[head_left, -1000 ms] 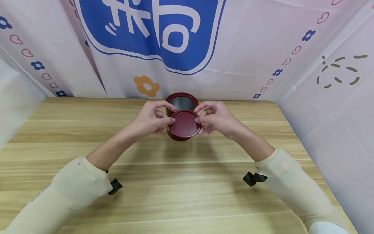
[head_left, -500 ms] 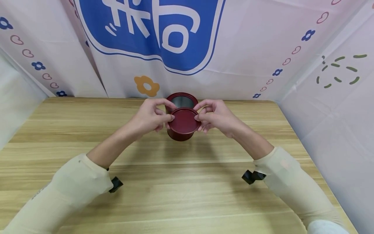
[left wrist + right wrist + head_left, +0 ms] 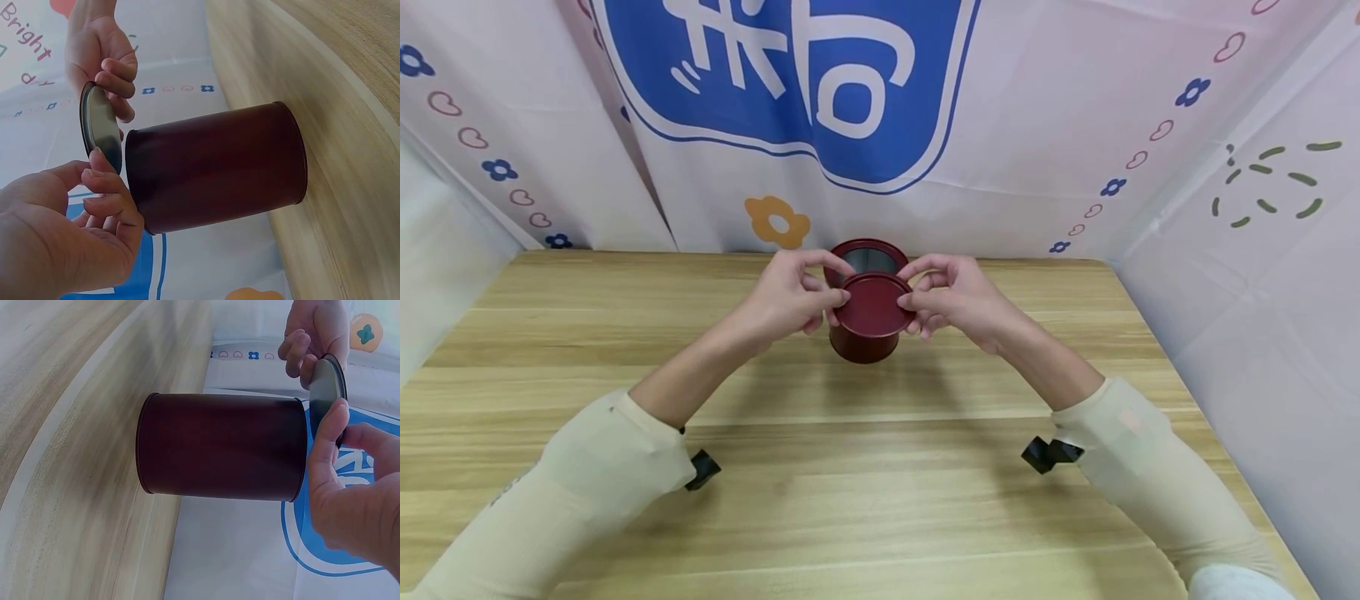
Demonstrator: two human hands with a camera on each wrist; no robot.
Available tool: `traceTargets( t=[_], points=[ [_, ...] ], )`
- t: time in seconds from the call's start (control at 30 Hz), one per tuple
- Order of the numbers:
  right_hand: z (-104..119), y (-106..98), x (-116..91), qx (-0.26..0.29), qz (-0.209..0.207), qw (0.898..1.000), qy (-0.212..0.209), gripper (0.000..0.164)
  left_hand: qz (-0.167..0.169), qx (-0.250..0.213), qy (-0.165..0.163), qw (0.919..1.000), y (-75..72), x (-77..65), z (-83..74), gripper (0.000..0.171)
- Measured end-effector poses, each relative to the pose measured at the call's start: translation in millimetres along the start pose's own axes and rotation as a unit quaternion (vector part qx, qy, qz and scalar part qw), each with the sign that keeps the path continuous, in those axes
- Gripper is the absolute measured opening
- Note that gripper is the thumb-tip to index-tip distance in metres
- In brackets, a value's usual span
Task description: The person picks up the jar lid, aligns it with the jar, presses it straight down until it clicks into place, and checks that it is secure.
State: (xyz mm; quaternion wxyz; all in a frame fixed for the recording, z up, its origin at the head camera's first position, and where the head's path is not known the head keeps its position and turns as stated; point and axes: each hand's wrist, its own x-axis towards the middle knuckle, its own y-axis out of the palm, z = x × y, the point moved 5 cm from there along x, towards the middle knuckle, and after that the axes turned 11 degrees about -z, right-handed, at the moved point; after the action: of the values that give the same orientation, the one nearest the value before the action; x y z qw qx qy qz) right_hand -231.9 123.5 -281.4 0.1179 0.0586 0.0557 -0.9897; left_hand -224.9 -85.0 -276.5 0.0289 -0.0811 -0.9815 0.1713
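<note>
A dark red round lid [image 3: 874, 307] is held by its edge between both hands, over the front part of a dark red canister [image 3: 863, 346]. My left hand [image 3: 793, 296] pinches the lid's left side, and my right hand [image 3: 953, 298] pinches its right side. Behind the lid, the canister's open mouth and grey inner wall show. In the left wrist view the lid [image 3: 102, 127] is tilted just off the rim of the upright canister [image 3: 215, 169], its metallic underside visible. From the right wrist, a gap shows between the lid [image 3: 326, 394] and part of the canister's rim.
The canister stands near the back edge of a wooden table [image 3: 850, 483]. Right behind it hangs a white printed cloth [image 3: 1015, 167] with a blue sign. Another white cloth [image 3: 1262, 275] borders the right side. A small black device [image 3: 1051, 454] sits at each sleeve cuff.
Both hands have shifted the lid slightly up and back over the canister's mouth, covering more of the opening. The canister stays in place.
</note>
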Motion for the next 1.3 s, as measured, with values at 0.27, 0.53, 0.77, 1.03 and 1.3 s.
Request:
traceTargets(
  t=[0.27, 0.53, 0.77, 1.03, 1.3],
  points=[
    [0, -1, 3, 0.002, -0.006, 1.0, 0.003, 0.034, 0.01, -0.019, -0.022, 0.9995, -1.6, 2.1, 0.7, 0.03],
    [-1, -2, 6, 0.009, -0.004, 1.0, 0.0, 0.033, 0.015, -0.02, -0.026, 0.9993, -1.2, 3.2, 2.7, 0.033],
    [-2, -2, 6, -0.002, -0.004, 1.0, 0.001, 0.032, 0.012, -0.015, -0.023, 0.9995, -0.7, 4.1, 3.0, 0.031],
    [0, -3, 7, -0.006, -0.009, 1.0, -0.003, 0.032, 0.008, -0.001, -0.017, 0.9998, -0.8, 6.2, 1.1, 0.032],
    [2, -3, 11, -0.024, -0.016, 1.0, 0.0, 0.033, 0.002, 0.012, -0.009, 0.9999, -2.8, 10.5, 1.1, 0.032]
  ],
)
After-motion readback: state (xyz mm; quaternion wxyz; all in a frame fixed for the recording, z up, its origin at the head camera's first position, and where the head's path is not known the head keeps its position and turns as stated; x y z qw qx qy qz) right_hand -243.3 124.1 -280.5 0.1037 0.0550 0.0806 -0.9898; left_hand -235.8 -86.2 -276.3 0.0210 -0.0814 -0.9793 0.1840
